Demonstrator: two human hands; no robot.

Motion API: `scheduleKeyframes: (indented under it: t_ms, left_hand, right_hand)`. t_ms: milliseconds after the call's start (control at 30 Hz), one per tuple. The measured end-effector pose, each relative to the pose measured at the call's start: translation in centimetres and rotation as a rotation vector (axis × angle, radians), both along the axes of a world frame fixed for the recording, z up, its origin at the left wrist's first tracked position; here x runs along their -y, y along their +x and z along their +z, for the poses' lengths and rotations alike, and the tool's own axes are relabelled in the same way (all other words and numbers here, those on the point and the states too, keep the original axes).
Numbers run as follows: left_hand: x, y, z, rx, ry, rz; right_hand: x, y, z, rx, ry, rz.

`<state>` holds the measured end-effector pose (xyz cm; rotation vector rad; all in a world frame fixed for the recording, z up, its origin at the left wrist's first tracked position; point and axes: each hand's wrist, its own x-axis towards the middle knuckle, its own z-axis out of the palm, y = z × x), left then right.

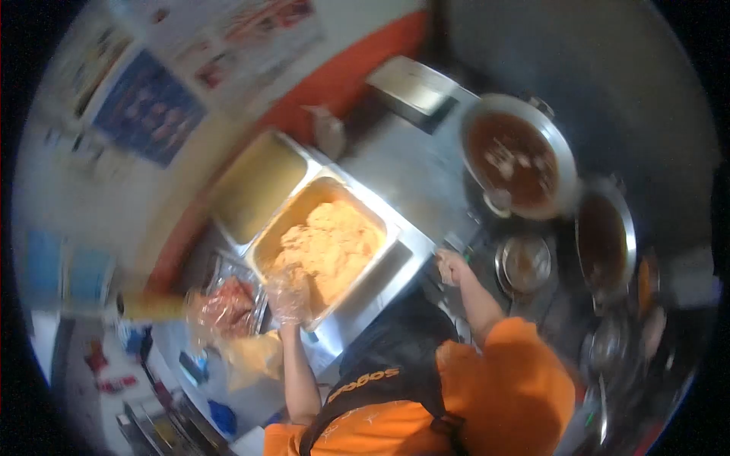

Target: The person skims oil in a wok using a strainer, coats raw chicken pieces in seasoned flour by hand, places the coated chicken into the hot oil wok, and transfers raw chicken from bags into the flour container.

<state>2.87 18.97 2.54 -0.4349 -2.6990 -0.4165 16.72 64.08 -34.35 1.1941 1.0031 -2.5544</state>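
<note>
My left hand [289, 298], in a clear plastic glove, is at the near left corner of a metal pan [390, 234]. The pan holds a lumpy, orange-yellow battered food [327, 243]. Its fingers are blurred against the food and the pan's edge, so their grip does not show. My right hand [451, 268], bare, is curled closed beside the counter's front edge, near the stove. Whatever it may hold is too blurred to name. Left of the gloved hand lies a clear plastic bag of reddish raw meat [228, 308].
A second metal pan [262, 178] adjoins the first. Two large pans of brown-red liquid, one farther left [517, 159] and one farther right [604, 235], stand at the right, with a smaller round pot [526, 264] nearby. A metal box [411, 85] sits at the back.
</note>
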Motion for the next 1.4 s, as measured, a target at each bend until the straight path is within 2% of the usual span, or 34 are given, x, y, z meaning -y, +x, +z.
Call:
scheduleKeyframes:
  t_ms: [33,100,133,167,200,233,267,300,333,367,400,433,467,500,533,600,700,767,933,1000,1033,1067,1133,1167,1200,1233,1267,1300,1333,1367,1400]
  left_hand:
    - [0.0,-0.1,0.6,0.094,0.002,-0.021]
    - [0.1,0.1,0.6,0.178,0.023,-0.001]
    - [0.3,0.1,0.0,0.163,0.033,0.035]
    - [-0.3,0.4,1.5,0.213,0.026,0.069]
    - [-1.1,0.4,3.0,0.263,0.028,0.101]
    - [-1.0,0.4,2.8,0.17,0.079,0.076]
    - [-0.7,0.5,2.1,0.075,0.123,0.049]
    - [-0.6,0.7,1.8,0.033,0.125,0.119]
    - [-0.6,0.7,1.4,0.135,0.095,0.123]
    - [-0.6,0.6,1.4,0.241,0.069,0.123]
    - [-0.6,0.7,2.0,0.205,0.077,0.177]
    - [-0.5,1.0,2.9,0.137,0.034,0.092]
    - [-0.6,1.5,3.2,0.08,-0.015,0.004]
    - [-0.3,1.2,2.0,0.051,-0.02,0.043]
    - [0.2,0.5,0.0,0.119,-0.115,-0.009]
    - [0.8,0.2,-1.9,0.162,-0.219,-0.03]
    - [0.7,0.0,-1.9,0.158,-0.136,-0.049]
    - [0.7,0.1,-1.6,0.201,0.094,0.025]
    - [0.4,0.1,-2.6,0.187,0.236,0.006]
    - [0.2,0.1,-1.6,0.221,0.189,0.102]
    - [0.3,0.6,-0.5,0.253,0.047,0.034]
    - [0.6,0.8,-0.1,0.283,0.064,0.04]
    - [0.4,0.5,-0.2,0.221,-0.11,0.025]
    - [0.6,0.4,-2.3,0.21,-0.066,0.026]
    - [1.2,-0.3,-5.3,0.208,-0.012,0.032]
    - [2.3,-1.8,-7.3,0.532,0.174,0.062]
    - [0.0,1.2,-9.6,0.764,0.315,0.029]
    - [-2.2,4.0,-11.8,0.993,0.443,0.033]
    - [-1.4,2.1,-10.2,0.654,0.701,-0.034]
    - [0.1,0.5,-8.8,0.469,0.82,-0.076]
    - [1.6,-0.9,-7.4,0.279,0.909,-0.129]
  right_hand:
    - [-0.9,-1.3,-8.5,-0.038,-0.043,0.013]
    - [-2.9,-1.1,-0.1,0.034,-0.36,0.288]
    - [-0.8,-1.5,0.8,0.02,-0.109,0.305]
    - [1.1,-2.0,1.5,0.038,0.152,0.33]
    - [0.9,-2.1,1.9,0.156,0.043,0.22]
    - [0.6,-2.3,2.2,0.272,-0.057,0.09]
    - [1.0,-2.6,1.7,0.303,0.114,0.115]
    - [-0.4,-2.4,-0.5,0.348,-0.058,0.145]
    - [0.8,-2.8,-1.2,0.356,0.287,-0.004]
    - [1.1,-2.6,1.0,0.355,0.156,-0.058]
    - [0.8,-1.3,0.8,0.265,0.255,-0.003]
    - [-1.1,-2.2,-4.0,0.431,0.116,0.052]
    - [-0.7,-1.8,-2.9,0.354,0.271,0.124]
    - [-0.4,-1.4,-1.8,0.286,0.434,0.186]
    - [0.5,-2.5,-0.2,0.262,0.551,0.26]
    - [2.6,-5.5,2.4,0.224,0.665,0.389]
    - [5.1,-9.0,5.3,0.163,0.758,0.534]
    - [6.3,-10.3,6.4,0.127,0.793,0.614]
    - [7.5,-10.9,9.0,0.063,0.852,0.719]
    - [7.6,-10.1,9.9,0.045,0.868,0.747]
    - [7.1,-9.2,10.3,0.044,0.876,0.758]
    - [6.8,-8.4,10.7,0.033,0.885,0.776]
    - [5.5,-5.9,11.4,-0.006,0.937,0.821]
    - [4.3,-3.9,12.2,-0.048,1.007,0.889]
    - [3.2,-1.9,13.2,-0.237,1.296,1.075]
    - [2.2,-0.2,15.1,-0.382,1.518,1.222]
    - [1.2,2.0,18.4,-0.37,1.555,1.311]
    - [1.1,2.8,20.7,-0.106,0.865,1.051]
    - [0.9,3.5,22.7,0.185,0.342,0.57]
    - [1.6,2.4,23.4,0.171,0.335,0.52]
    - [2.2,-0.9,23.7,-0.279,0.759,0.767]
